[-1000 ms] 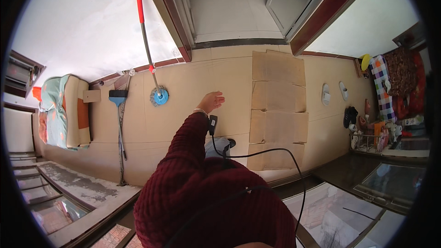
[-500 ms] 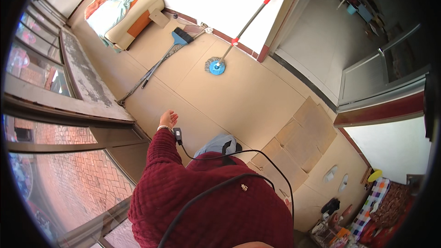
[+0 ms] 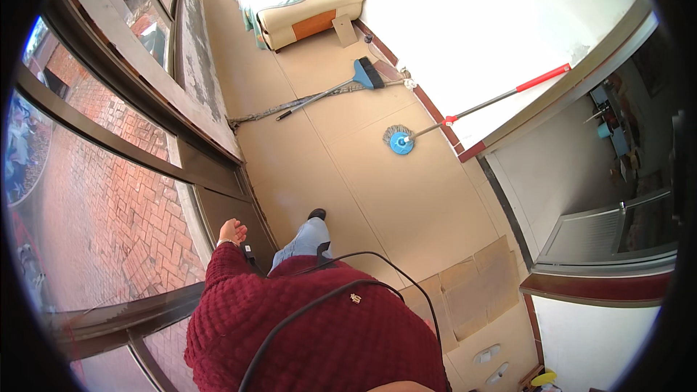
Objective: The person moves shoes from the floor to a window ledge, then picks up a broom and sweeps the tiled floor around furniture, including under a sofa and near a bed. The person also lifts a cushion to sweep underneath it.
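The left hand (image 3: 232,232) has swung toward the brown frame (image 3: 229,207), fingers slightly bent, apart; the black box (image 3: 249,251) is beside its wrist, near the floor's (image 3: 337,167) left edge. The right hand I cannot tell.

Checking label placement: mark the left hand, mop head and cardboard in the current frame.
Left hand (image 3: 231,232): head view, middle of the hand.
Mop head (image 3: 401,143): head view, on its blue disc.
Cardboard (image 3: 468,294): head view, on a flat panel.

Small black box (image 3: 250,252), near the left hand (image 3: 234,231), black cable (image 3: 364,252) looping over the dark red sweater (image 3: 348,341)
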A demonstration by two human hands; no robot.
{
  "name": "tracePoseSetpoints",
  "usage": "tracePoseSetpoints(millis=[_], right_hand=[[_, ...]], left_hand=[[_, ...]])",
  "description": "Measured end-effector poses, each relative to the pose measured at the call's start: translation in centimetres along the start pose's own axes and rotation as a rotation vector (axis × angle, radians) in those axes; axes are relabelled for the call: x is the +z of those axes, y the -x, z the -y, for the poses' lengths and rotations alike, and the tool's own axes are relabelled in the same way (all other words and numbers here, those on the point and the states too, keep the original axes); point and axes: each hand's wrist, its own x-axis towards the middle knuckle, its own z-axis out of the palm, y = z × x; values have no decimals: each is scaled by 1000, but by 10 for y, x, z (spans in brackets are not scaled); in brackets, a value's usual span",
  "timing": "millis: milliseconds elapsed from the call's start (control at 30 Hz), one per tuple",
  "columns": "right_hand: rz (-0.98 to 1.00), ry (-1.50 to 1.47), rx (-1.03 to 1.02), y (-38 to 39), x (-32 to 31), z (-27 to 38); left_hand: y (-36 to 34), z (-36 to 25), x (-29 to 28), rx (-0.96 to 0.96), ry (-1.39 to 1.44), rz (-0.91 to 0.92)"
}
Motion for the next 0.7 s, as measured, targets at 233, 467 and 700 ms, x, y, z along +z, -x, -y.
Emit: tracePoseSetpoints(millis=[233,467,700], right_hand=[[105,143,-12,-17,187,17],[335,677,-232,43,440,100],[320,683,-175,30,584,145]], left_hand=[[-104,-105,14,-140,26,76],[-104,-241,72,80,126,307],[-126,-300,55,10,387,186]])
